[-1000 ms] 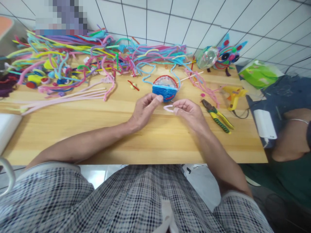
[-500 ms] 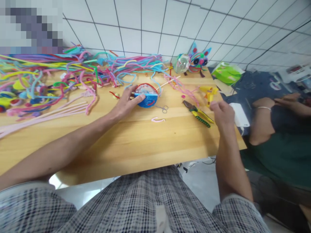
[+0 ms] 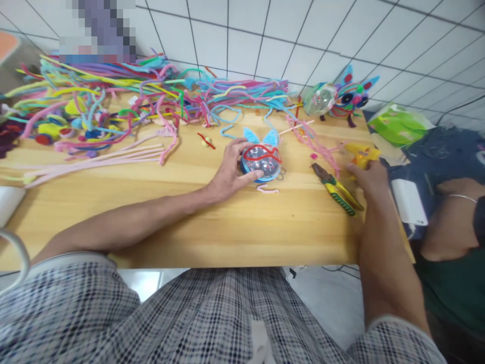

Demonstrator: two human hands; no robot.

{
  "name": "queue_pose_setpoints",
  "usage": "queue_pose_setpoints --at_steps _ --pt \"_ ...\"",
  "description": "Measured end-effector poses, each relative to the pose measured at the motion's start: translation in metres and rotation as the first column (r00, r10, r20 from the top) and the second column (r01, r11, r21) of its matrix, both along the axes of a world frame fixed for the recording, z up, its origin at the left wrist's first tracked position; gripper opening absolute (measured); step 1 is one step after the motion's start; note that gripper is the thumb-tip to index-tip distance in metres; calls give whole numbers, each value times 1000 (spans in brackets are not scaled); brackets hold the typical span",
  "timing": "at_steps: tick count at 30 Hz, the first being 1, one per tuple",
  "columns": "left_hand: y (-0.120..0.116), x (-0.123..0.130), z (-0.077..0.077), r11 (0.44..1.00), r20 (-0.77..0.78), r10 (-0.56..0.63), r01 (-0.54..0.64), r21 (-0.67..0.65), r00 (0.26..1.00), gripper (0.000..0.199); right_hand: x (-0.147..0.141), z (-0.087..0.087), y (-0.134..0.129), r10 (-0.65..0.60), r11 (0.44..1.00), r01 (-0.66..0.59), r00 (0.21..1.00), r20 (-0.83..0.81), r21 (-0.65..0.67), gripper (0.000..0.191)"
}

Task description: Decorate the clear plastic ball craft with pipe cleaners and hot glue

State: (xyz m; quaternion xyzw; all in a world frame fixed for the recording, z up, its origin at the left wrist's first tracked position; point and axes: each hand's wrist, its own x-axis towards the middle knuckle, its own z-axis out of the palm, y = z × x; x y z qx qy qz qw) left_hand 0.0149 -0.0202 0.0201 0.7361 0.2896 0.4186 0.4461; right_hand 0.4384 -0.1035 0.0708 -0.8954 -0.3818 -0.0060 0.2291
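Observation:
My left hand grips the left side of a round clear craft with a blue rim, a wavy red strip and two blue ears, its thumb over the front. At the right, my right hand is closed on a yellow glue gun. Pliers with yellow-green handles lie open between the hands. A short pink pipe cleaner piece lies just below the craft, and small scissors show partly beside it.
Pipe cleaners are piled along the back and left. A finished-looking eared figure and clear ball stand at the back right. A white box lies by the right edge, near another person's arm.
The craft in my left hand has tipped, so its clear front and ears now show. My right hand still has the yellow glue gun. The whole view has shifted.

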Motion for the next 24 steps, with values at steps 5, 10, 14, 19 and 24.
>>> queue_pose_setpoints --at_steps 5,10,14,19,24 --pt "11 8 -9 988 -93 7 8 156 996 98 -10 16 10 -131 982 155 973 -190 112 46" --pt "12 11 -15 982 -108 -6 26 187 994 79 -41 32 4 183 848 87 878 -443 523 14" --pt "7 18 -24 992 15 -16 14 126 1000 109 -84 42 -9 509 734 -29 686 -521 678 33" --pt "11 23 -23 997 -3 -72 72 29 997 126 -133 47 -21 668 727 -253 479 -570 639 38" --pt "13 23 -17 969 -16 -232 230 -91 973 112 -149 39 -21 706 708 -399 378 -599 583 44"
